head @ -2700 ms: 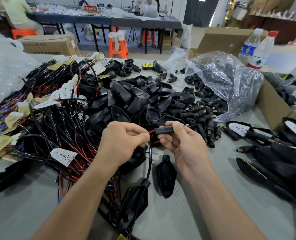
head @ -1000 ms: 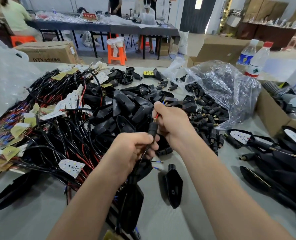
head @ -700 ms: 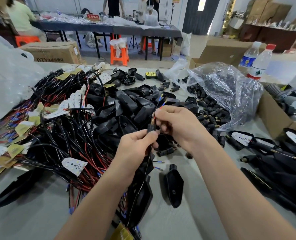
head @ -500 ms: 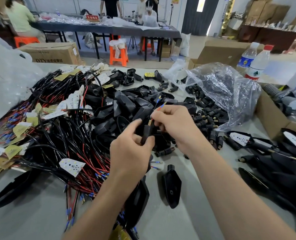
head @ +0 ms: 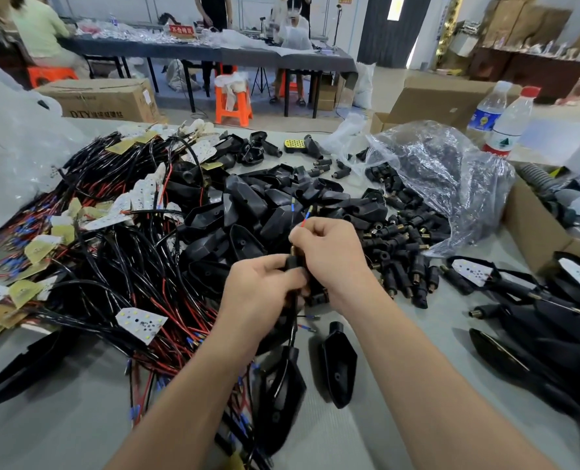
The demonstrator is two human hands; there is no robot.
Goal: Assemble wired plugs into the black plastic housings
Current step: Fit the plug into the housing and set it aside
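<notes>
We read "DTY" on the carton [head: 102, 103] | our left hand [head: 261, 295] gripped the plug [head: 292, 263] | our right hand [head: 331, 257] pinched, seemingly, its wires [head: 305, 221].

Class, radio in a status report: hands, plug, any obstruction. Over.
Left hand grips plug. Right hand pinches its wire ends above. Loose housing on table between forearms, nothing blocking.

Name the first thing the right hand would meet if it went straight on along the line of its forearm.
Probably the pile of black plastic housings just beyond the right hand; its height above them is unclear, so it might pass over.
</notes>
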